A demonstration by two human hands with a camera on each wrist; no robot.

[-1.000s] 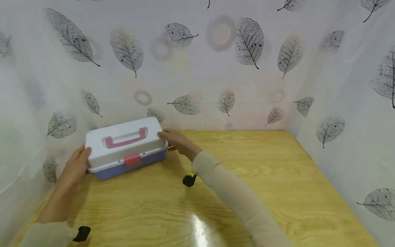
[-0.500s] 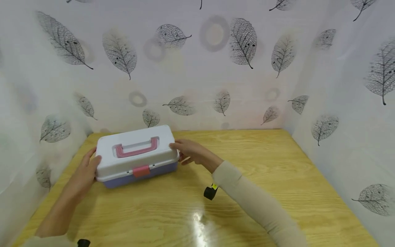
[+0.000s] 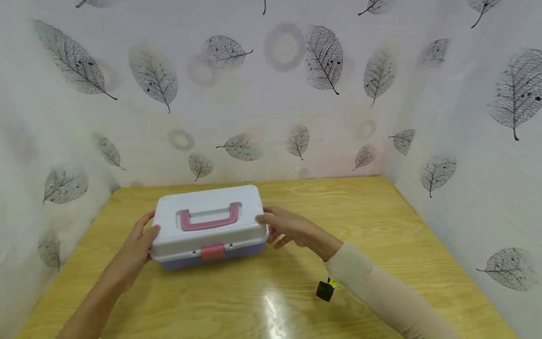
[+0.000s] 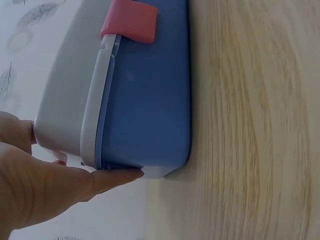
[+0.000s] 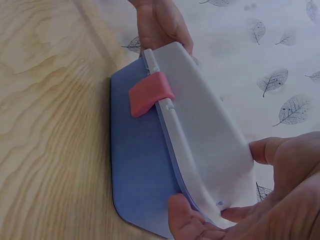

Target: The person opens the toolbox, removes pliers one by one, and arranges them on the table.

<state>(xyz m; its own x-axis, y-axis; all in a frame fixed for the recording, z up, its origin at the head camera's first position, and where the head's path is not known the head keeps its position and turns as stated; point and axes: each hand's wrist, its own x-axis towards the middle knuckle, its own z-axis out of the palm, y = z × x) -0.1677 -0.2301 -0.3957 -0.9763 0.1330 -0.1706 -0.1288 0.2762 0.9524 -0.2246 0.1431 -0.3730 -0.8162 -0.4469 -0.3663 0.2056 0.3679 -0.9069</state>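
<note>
A plastic carry box (image 3: 190,240) has a white lid, a lilac-blue base (image 4: 145,105), a pink folding handle (image 3: 210,225) lying flat on top, and a pink front latch (image 5: 150,93) that is fastened. My left hand (image 3: 131,254) grips its left end, thumb at the lid's corner and fingers around the side. At the opposite end my right hand (image 3: 294,228) holds the box, thumb on top of the lid and fingers along the rim below. Both wrist views show the base close against the wooden table (image 4: 250,130). The box's back side is hidden.
White sheeting with grey leaf prints (image 3: 262,94) hangs behind the table and at both sides. A small black block (image 3: 325,291) with a yellow bit hangs by the right cuff. Bare wood surrounds the box, with a bright glare in front.
Both hands have moved the box to the right and toward me, away from the left rear corner. Its latch side has turned slightly to face me more squarely. Both hands keep their hold throughout.
</note>
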